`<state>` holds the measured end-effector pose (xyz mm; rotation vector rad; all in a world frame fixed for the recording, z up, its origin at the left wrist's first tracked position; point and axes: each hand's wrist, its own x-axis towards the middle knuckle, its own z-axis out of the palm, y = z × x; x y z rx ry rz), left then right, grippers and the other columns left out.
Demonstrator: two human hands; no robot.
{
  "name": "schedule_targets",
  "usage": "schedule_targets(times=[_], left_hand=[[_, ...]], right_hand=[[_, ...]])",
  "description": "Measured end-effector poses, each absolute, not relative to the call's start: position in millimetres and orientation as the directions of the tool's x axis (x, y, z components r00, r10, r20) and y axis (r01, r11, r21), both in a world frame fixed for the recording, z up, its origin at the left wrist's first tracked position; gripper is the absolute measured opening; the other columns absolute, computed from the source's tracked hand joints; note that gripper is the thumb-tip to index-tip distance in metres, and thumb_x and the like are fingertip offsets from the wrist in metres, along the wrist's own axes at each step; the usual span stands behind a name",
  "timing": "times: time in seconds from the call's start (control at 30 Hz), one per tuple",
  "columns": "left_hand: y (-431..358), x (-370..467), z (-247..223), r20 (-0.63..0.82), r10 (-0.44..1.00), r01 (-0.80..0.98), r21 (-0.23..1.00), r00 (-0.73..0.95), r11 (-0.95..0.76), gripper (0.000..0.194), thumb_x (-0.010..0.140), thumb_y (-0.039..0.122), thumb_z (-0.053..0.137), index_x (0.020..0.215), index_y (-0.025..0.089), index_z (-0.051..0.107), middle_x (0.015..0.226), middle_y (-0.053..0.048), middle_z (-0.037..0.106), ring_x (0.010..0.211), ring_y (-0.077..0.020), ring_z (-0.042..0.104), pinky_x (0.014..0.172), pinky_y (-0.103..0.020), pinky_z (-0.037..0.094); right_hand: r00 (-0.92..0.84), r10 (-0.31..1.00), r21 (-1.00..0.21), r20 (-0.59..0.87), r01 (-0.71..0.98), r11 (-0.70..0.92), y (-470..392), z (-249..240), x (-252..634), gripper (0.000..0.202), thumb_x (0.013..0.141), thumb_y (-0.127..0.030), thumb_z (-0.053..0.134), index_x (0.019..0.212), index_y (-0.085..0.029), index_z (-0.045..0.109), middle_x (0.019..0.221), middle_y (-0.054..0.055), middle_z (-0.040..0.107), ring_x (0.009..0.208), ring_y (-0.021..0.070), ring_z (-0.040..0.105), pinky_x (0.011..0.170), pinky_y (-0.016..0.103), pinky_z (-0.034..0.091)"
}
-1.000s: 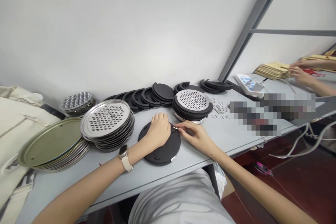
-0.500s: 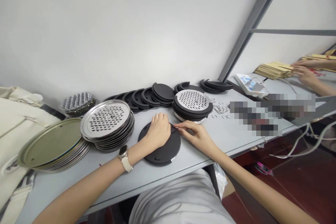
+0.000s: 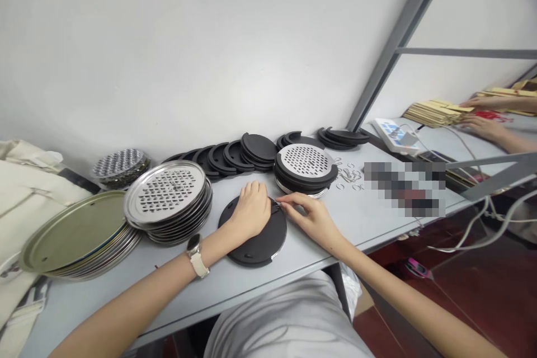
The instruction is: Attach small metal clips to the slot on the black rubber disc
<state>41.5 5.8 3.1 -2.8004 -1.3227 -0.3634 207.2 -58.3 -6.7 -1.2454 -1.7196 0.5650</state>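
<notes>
A round black disc lies flat on the grey table in front of me. Across its upper part rests my left hand, its fingers curled and pressed together; what they grip, if anything, is hidden. My right hand pinches a small metal piece at the disc's upper right edge, beside the left fingers. Just behind stands a stack topped by a perforated metal grater plate in a black rim. Small metal rings lie to the right of that stack.
At the left are stacked grater plates, olive trays and meshed discs. Black discs line the wall. To the right are a power strip, a grey frame and another person's hands near yellowish pieces.
The view has shifted slightly. My hands keep nearly the same hold at the disc. At the far right, the other person's hands have moved a little.
</notes>
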Motion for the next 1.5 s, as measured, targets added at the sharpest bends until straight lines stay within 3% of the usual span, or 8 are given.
schedule_targets(times=[0.2,0.5,0.73,0.93,1.07,1.33,1.5], left_hand=[[5.8,41.6,4.3,0.214,0.758,0.763,0.074,0.617,-0.642,0.015,0.092,0.013,0.034,0.09,0.016,0.048,0.092,-0.009,0.051,0.09,-0.0238,0.049,0.082,-0.039,0.042],[6.1,41.3,2.7,0.212,0.757,0.765,0.059,0.618,-0.641,0.015,0.092,0.014,0.035,0.091,0.014,0.05,0.093,-0.009,0.05,0.09,-0.0238,0.048,0.083,-0.038,0.042],[6.3,40.9,1.2,0.218,0.752,0.765,0.034,0.622,-0.643,0.013,0.092,0.015,0.036,0.091,0.014,0.05,0.092,-0.009,0.05,0.09,-0.0243,0.048,0.082,-0.038,0.042],[6.5,41.3,1.2,0.21,0.752,0.766,0.025,0.624,-0.643,0.015,0.092,0.015,0.035,0.092,0.014,0.05,0.092,-0.01,0.05,0.089,-0.0249,0.048,0.082,-0.038,0.042],[6.0,41.2,2.7,0.203,0.753,0.766,0.023,0.626,-0.643,0.017,0.092,0.014,0.034,0.094,0.013,0.051,0.093,-0.01,0.051,0.089,-0.0254,0.048,0.082,-0.039,0.042],[5.9,41.8,4.4,0.207,0.752,0.76,0.056,0.626,-0.648,0.016,0.092,0.014,0.035,0.093,0.013,0.051,0.093,-0.011,0.05,0.09,-0.0254,0.047,0.082,-0.039,0.041],[4.7,43.1,5.4,0.201,0.756,0.767,0.037,0.623,-0.641,0.016,0.092,0.014,0.035,0.093,0.013,0.051,0.093,-0.011,0.051,0.089,-0.0254,0.048,0.081,-0.038,0.041]], right_hand=[[-0.112,0.899,-0.747,0.423,0.518,0.416,-60.2,-3.1,207.5,0.023,0.092,-0.025,0.049,0.105,-0.023,0.069,0.094,0.007,0.067,0.087,0.0198,0.063,0.079,0.033,0.05],[-0.084,0.926,-0.802,0.368,0.476,0.361,-58.9,-7.3,208.2,0.025,0.091,-0.028,0.05,0.108,-0.022,0.068,0.089,0.006,0.067,0.077,0.0176,0.061,0.071,0.03,0.049],[-0.115,0.957,-0.859,0.267,0.422,0.29,-54.0,-13.4,211.2,0.029,0.089,-0.03,0.052,0.113,-0.018,0.064,0.068,-0.001,0.056,0.062,0.0128,0.05,0.061,0.025,0.044],[-0.118,0.971,-0.886,0.21,0.397,0.24,-54.6,-13.0,212.1,0.027,0.09,-0.032,0.05,0.107,-0.016,0.064,0.064,-0.002,0.051,0.059,0.0118,0.046,0.057,0.024,0.039],[-0.098,0.964,-0.878,0.247,0.399,0.266,-53.1,-15.6,210.6,0.027,0.091,-0.032,0.05,0.112,-0.018,0.059,0.067,-0.002,0.051,0.062,0.0126,0.048,0.061,0.025,0.041],[-0.089,0.942,-0.83,0.324,0.452,0.328,-46.7,-14.7,206.1,0.016,0.091,-0.03,0.05,0.095,-0.018,0.059,0.064,-0.004,0.048,0.06,0.0112,0.045,0.059,0.024,0.037],[-0.075,0.965,-0.89,0.252,0.373,0.261,-48.0,-12.1,205.6,0.02,0.09,-0.035,0.051,0.09,-0.017,0.059,0.06,-0.005,0.043,0.056,0.0102,0.041,0.055,0.024,0.034]])
